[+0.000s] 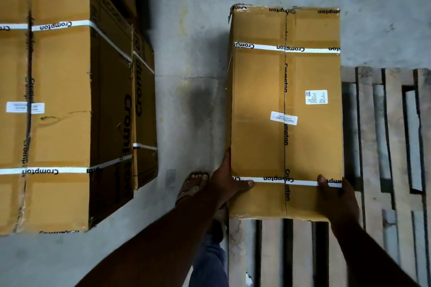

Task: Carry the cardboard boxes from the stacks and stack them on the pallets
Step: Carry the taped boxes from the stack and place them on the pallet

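Head view, "Crompton" box (284, 112), small labels (316, 97) illegible

head view looks steeply down, close over hands, toward concrete floor (198, 53).

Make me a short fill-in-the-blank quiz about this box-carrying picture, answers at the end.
1. Both hands, left hand and right hand, grip the near end of the brown strapped ____ box.
2. Under and right of it lies the slatted wooden ____.
3. The line painted on the grey concrete floor is ____.

Missing words: cardboard; pallet; yellow
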Tool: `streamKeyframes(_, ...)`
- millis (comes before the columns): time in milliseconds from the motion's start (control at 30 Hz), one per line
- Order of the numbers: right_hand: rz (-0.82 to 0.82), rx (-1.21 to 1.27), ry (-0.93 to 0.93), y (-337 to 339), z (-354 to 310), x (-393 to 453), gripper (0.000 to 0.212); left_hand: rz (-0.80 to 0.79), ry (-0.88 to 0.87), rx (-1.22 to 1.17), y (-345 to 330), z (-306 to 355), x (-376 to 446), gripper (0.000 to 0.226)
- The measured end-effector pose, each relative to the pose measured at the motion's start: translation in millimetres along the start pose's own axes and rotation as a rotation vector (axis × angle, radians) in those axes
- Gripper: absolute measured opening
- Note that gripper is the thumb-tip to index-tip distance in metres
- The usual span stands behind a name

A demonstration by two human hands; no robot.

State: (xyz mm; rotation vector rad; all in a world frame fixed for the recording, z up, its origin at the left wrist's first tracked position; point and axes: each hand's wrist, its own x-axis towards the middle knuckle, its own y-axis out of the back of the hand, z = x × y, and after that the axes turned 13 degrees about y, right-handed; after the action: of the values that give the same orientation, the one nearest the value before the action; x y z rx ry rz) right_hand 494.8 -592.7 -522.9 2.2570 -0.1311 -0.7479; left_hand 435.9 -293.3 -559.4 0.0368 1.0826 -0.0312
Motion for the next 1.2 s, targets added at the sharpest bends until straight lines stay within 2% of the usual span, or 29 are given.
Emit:
streamKeyframes(67, 0.050, -0.190, 0.069, -1, -2, -4, 0.084, 0.025, 0.023, 0.025, 2, 9, -9, 0.116)
streamKeyframes(133, 0.105, -0.278, 0.239, -5, -15, -19, 0.072, 0.069, 0.025, 0.054, 7, 24, -27, 0.118)
streamKeyframes(233, 0.060, -0.175, 0.485, -19, -69, -60, 0.063, 0.171, -0.013, 0.150, 23, 44, -62, 0.116)
streamKeyframes(300, -0.061, -0.031, 0.583, -25, -115, -102, 0.052, 0.208, -0.025, 0.129, 38, 63, -105, 0.099)
streamKeyframes(400, -0.175, 0.161, 0.592, -35, -182, -164, 0.035, 0.264, -0.072, -0.041, 68, 81, -169, 0.072)
streamKeyframes(467, -0.228, 0.275, 0.565, -44, -224, -210, 0.022, 0.340, -0.150, -0.075, 100, 80, -209, 0.061)
streamKeyframes(567, -0.319, 0.317, 0.519, -75, -261, -267, 0.014, 0.445, -0.172, -0.135, 159, 57, -257, 0.046)
streamKeyframes(667, -0.527, 0.309, 0.373, -121, -285, -312, 0.019, 0.588, -0.096, -0.149, 227, 13, -285, 0.040)
streamKeyframes(733, -0.681, 0.258, 0.320, -163, -300, -336, 0.039, 0.709, -0.027, -0.091, 279, -26, -292, 0.047)
streamKeyframes(800, -0.764, 0.222, 0.304, -209, -309, -353, 0.062, 0.840, 0.027, 0.016, 332, -69, -290, 0.054)
streamKeyframes(867, -0.707, 0.173, 0.356, -247, -312, -365, 0.073, 0.926, 0.061, 0.062, 375, -100, -290, 0.058)
streamKeyframes(933, -0.487, 0.021, 0.486, -279, -316, -382, 0.068, 0.943, 0.064, 0.039, 413, -117, -297, 0.057)
streamKeyframes(1000, -0.307, -0.013, 0.584, -299, -330, -404, 0.053, 0.912, -0.126, 0.071, 438, -117, -308, 0.047)
streamKeyframes(1033, -0.326, 0.070, 0.615, -309, -347, -419, 0.044, 0.898, -0.271, 0.114, 449, -111, -321, 0.041)
streamKeyframes(1100, -0.479, 0.275, 0.633, -326, -393, -456, 0.029, 0.915, -0.537, 0.171, 472, -85, -353, 0.032)
streamKeyframes(1200, -0.578, 0.407, 0.600, -360, -466, -508, 0.023, 0.989, -0.690, 0.117, 517, -41, -406, 0.029)
